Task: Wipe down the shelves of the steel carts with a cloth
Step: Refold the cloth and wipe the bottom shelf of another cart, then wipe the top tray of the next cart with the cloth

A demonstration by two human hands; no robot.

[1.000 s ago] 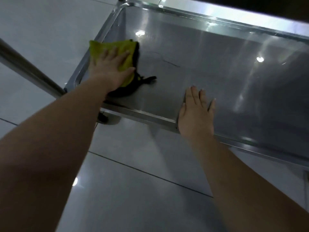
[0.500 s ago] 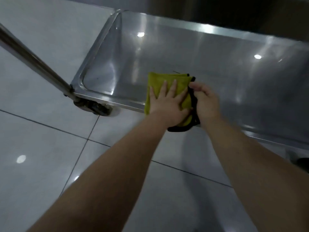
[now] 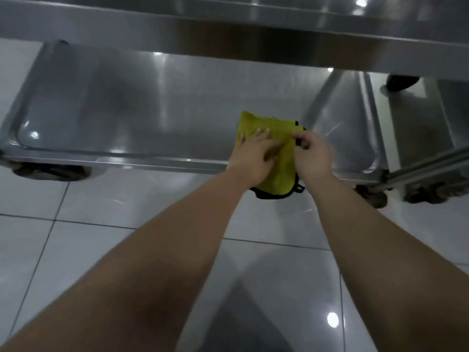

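**A:** Now, head view, item one?

**B:** Cloth [image 3: 276, 161], yellow-green with black trim, folded. It hangs over the front rim of the lower shelf [image 3: 157, 107], its far part over the steel, its near edge out over the floor [image 3: 76, 224].

**A:** Hands?

**B:** Left hand [image 3: 253, 154]: laid flat on the left half of the cloth, fingers loosely spread and pointing away. Right hand [image 3: 313, 154]: curled, thumb and fingertips pinching the cloth's right edge at the black trim. The two hands sit just beside each other. Both forearms are bare.

**A:** Shelving?

**B:** Lower shelf: steel tray with a raised rim and rounded corners, shiny, showing light glints. Upper shelf [image 3: 228, 29]: steel, crossing the top of the frame and overhanging the far part of the lower one.

**A:** Anything to the right?

**B:** Second cart [image 3: 416, 138], steel, just beside the first, with a tubular rail [image 3: 429, 166] slanting across it. Dark casters [image 3: 370, 196] under the near right corners; another caster [image 3: 48, 171] under the near left corner of the first cart.

**A:** Floor?

**B:** Pale glossy tiles with dark grout lines, reflecting ceiling lights.
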